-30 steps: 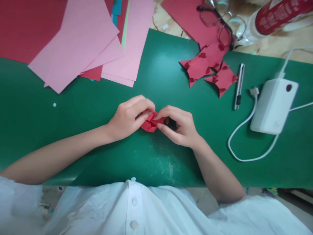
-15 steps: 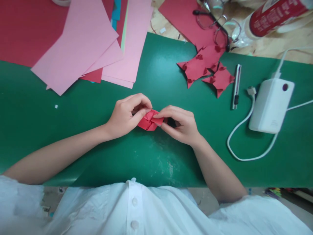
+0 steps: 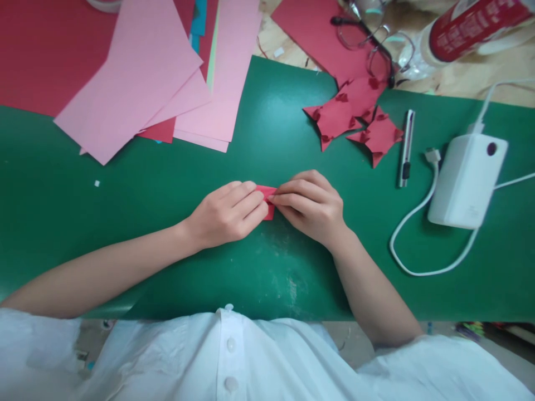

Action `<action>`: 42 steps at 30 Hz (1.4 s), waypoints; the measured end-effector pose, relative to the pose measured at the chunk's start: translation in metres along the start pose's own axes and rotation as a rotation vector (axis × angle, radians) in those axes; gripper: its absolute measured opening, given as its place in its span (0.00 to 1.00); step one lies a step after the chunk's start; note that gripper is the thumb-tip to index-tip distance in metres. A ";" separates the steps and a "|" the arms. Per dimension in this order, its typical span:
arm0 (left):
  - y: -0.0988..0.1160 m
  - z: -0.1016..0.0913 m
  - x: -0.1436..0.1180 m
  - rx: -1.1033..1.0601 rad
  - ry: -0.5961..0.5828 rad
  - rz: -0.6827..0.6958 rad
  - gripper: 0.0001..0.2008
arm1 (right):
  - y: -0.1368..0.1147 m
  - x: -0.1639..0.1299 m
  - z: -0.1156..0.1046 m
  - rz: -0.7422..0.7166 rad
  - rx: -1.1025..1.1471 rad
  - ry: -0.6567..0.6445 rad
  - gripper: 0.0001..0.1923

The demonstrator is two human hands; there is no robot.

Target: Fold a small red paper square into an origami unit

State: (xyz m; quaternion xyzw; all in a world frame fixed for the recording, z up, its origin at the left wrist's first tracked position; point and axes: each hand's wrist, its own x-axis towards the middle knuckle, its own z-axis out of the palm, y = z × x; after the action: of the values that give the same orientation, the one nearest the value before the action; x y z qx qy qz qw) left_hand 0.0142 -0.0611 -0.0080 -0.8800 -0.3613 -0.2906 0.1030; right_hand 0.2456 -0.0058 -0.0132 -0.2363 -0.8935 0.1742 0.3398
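Observation:
A small folded red paper point(image 3: 266, 192) is between my hands, near the middle of the green mat point(image 3: 175, 289). My left hand point(image 3: 229, 214) is closed on its left part, with the fingers lying over it and covering much of it. The fingertips of my right hand point(image 3: 313, 205) pinch its right side. Only the upper edge and a small lower corner of the paper show between the fingers. Further back lie several folded red paper shapes point(image 3: 378, 135) with pointed corners.
Pink sheets point(image 3: 137, 72) and a large red sheet point(image 3: 45, 55) lie at the back left. Eyeglasses point(image 3: 363, 36) rest on red paper near a red-labelled bottle point(image 3: 468, 30). On the right are a box cutter point(image 3: 406, 147) and a white power bank point(image 3: 468, 181) with a looped cable.
My left hand has turned and moved right and down, its fingers now covering the left part of the red paper. My right hand has tightened its fingers together at the right side.

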 end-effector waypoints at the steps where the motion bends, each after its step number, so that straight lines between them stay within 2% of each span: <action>1: 0.001 0.000 0.000 0.015 -0.019 0.016 0.08 | 0.001 0.000 0.000 0.002 0.000 -0.009 0.07; 5: 0.005 -0.004 -0.001 -0.013 -0.036 -0.010 0.09 | 0.003 0.001 -0.002 -0.007 -0.020 -0.047 0.04; 9: 0.010 -0.010 -0.001 -0.027 -0.012 -0.015 0.13 | 0.004 0.003 -0.003 -0.025 -0.020 -0.029 0.04; 13: 0.015 -0.014 0.000 0.059 -0.013 0.027 0.08 | 0.003 0.004 -0.003 -0.010 0.002 -0.031 0.03; 18: 0.023 -0.016 0.002 0.087 -0.069 -0.012 0.05 | 0.002 0.006 -0.004 -0.026 0.016 -0.018 0.04; 25: 0.041 -0.024 -0.002 0.115 -0.127 -0.032 0.21 | 0.000 0.006 -0.004 -0.019 0.019 -0.021 0.04; 29: 0.048 -0.029 -0.003 0.162 -0.234 -0.062 0.23 | 0.000 0.005 -0.004 -0.002 0.007 -0.036 0.05; 33: 0.048 -0.031 -0.002 0.134 -0.276 -0.075 0.22 | 0.000 0.006 -0.005 0.031 0.009 -0.042 0.04; 42: 0.042 -0.029 -0.002 0.126 -0.260 -0.062 0.21 | 0.002 0.004 -0.007 0.047 0.040 -0.057 0.03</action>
State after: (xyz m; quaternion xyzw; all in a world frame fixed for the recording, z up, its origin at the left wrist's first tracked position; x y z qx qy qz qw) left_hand 0.0299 -0.1039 0.0161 -0.8904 -0.4163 -0.1539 0.1011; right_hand 0.2483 -0.0004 -0.0070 -0.2455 -0.8934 0.2065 0.3144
